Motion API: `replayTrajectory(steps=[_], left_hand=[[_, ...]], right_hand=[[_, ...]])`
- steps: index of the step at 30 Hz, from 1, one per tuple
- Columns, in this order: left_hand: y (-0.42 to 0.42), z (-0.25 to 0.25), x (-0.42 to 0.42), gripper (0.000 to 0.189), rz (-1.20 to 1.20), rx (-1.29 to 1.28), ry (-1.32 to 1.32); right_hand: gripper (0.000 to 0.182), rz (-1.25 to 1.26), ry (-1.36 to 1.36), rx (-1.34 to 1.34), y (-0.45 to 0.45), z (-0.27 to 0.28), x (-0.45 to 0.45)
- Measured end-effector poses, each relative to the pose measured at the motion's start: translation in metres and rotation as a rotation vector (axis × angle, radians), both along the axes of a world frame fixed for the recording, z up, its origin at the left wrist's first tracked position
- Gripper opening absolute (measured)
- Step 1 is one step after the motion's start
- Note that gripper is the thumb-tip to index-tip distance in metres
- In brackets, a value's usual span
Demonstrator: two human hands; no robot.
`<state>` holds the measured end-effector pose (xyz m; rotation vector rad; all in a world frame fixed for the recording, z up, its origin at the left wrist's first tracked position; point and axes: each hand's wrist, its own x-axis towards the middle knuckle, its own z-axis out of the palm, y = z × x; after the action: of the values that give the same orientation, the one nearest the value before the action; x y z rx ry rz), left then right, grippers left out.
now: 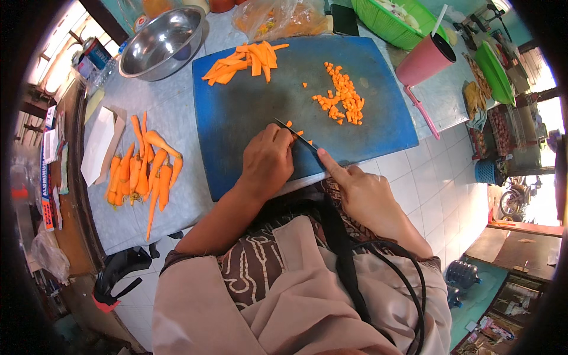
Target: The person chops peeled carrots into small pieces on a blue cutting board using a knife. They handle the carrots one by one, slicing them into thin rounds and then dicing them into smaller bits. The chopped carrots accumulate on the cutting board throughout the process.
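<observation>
On a large blue cutting board [293,97], my right hand [361,188] grips a kitchen knife [296,134], its index finger along the back of the blade. My left hand [268,155] is curled beside the blade, its fingertips pressed on carrot that is mostly hidden beneath them. A few small cut bits lie by the blade. Diced carrot [346,97] forms a loose heap at the board's right. Carrot strips [248,62] are piled near its far left edge. Whole carrots [144,166] lie in a bunch on the table left of the board.
A steel bowl [162,44] stands beyond the whole carrots, near a white box [102,146]. Behind the board are a plastic bag [284,22] and a green basket [399,22]. A pink tumbler [424,62] with a straw and strap stands at the right.
</observation>
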<state>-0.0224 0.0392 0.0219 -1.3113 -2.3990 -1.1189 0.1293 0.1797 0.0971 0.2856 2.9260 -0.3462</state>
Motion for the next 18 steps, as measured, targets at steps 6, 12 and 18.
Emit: replayTrajectory(steps=[6,12,18], left_hand=[[-0.006,0.005,-0.001,0.016,-0.004,-0.056,-0.030],[-0.007,0.002,-0.002,0.014,-0.009,-0.035,-0.014],[-0.009,0.002,-0.003,0.016,-0.019,-0.009,-0.032]], right_hand=[[0.070,-0.054,-0.003,-0.078,0.005,0.008,0.005],[0.070,-0.059,0.031,-0.046,-0.003,0.001,0.010],[0.070,-0.061,0.011,-0.099,0.001,0.008,0.005]])
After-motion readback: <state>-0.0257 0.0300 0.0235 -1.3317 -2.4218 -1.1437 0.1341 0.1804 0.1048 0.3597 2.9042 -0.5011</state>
